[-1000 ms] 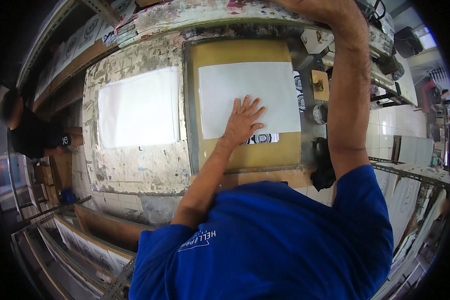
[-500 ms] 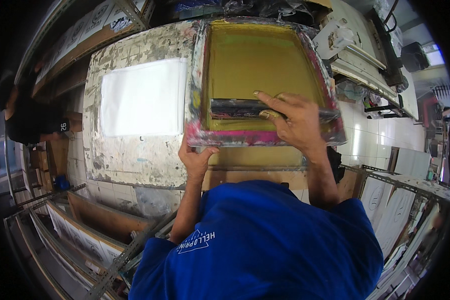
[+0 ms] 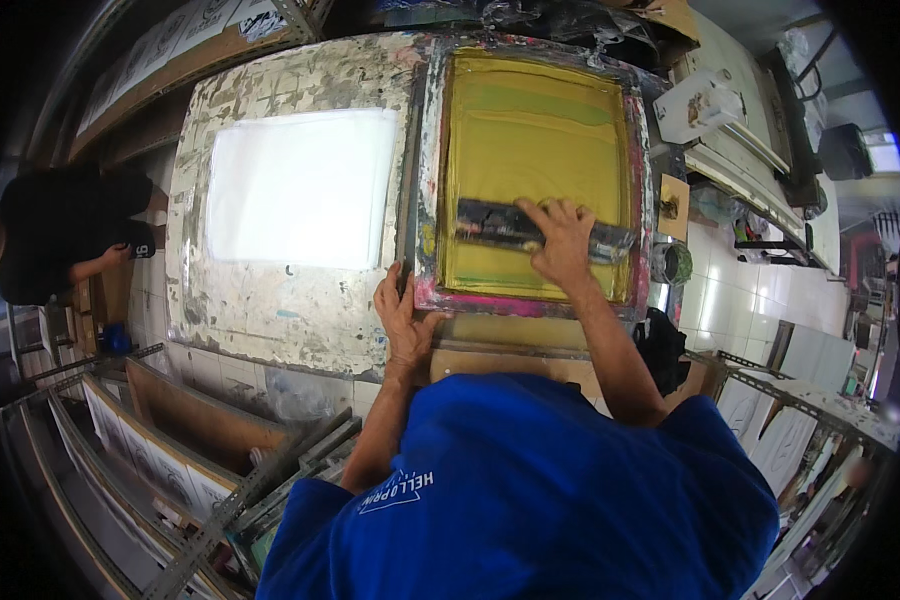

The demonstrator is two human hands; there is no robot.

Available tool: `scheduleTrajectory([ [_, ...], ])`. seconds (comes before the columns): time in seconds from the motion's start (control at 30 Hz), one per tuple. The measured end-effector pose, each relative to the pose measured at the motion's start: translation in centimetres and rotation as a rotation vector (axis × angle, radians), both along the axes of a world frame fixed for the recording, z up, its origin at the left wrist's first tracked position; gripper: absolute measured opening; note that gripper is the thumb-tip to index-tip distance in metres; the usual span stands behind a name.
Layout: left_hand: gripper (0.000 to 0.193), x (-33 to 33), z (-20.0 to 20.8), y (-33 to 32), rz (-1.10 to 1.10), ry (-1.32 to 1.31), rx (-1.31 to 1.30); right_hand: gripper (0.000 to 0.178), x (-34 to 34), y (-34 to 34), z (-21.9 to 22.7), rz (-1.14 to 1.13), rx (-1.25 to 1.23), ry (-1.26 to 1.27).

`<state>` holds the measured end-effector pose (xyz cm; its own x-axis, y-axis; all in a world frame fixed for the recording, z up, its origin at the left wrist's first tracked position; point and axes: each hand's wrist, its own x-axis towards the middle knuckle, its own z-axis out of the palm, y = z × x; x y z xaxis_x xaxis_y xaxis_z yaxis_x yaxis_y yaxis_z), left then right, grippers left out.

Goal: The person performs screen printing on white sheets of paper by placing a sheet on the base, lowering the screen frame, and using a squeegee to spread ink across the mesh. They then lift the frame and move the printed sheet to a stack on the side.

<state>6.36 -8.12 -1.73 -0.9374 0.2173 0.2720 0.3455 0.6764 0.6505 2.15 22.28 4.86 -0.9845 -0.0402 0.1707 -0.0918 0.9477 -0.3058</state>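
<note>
A screen printing frame (image 3: 433,180) with yellow-green mesh (image 3: 540,150) lies at the middle right of the worktable. Its rim is stained pink, black and white. My right hand (image 3: 564,243) is closed around a dark squeegee (image 3: 490,222), which stretches across the near part of the mesh, slightly slanted. At the near left corner of the frame is my left hand (image 3: 405,322), its thumb against the near edge and its fingers along the left side, holding the corner. To the left, a white sheet (image 3: 300,190) lies flat on the stained tabletop (image 3: 270,330).
Beyond the frame's right side are an open can (image 3: 671,263) and a white container (image 3: 698,108). Racks (image 3: 170,450) stand at near left, more shelving (image 3: 780,400) at near right. A person in black (image 3: 70,230) is at far left.
The screen frame has come down and looks smaller, its corner still at my left hand. My right hand and the squeegee sit slightly lower in view. The person at left has shifted.
</note>
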Motion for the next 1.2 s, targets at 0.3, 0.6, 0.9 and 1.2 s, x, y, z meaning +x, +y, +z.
scheduleTrajectory([
  [0.3,0.092,0.0,0.2,0.0,-0.007,-0.032,0.042,0.072,-14.7,5.9,-1.5,-0.004,0.065,0.233],
  [0.6,0.096,0.3,-0.1,-0.1,-0.002,-0.059,0.063,0.054,-21.3,10.6,-0.4,0.102,0.037,0.19],
  [0.9,0.098,1.2,-1.0,0.0,0.04,-0.101,0.251,0.047,-9.4,4.6,2.4,0.076,-0.018,0.187],
  [1.2,0.084,-1.2,8.3,2.0,0.11,0.112,0.338,0.049,4.4,-1.2,16.1,0.117,-0.094,0.091],
])
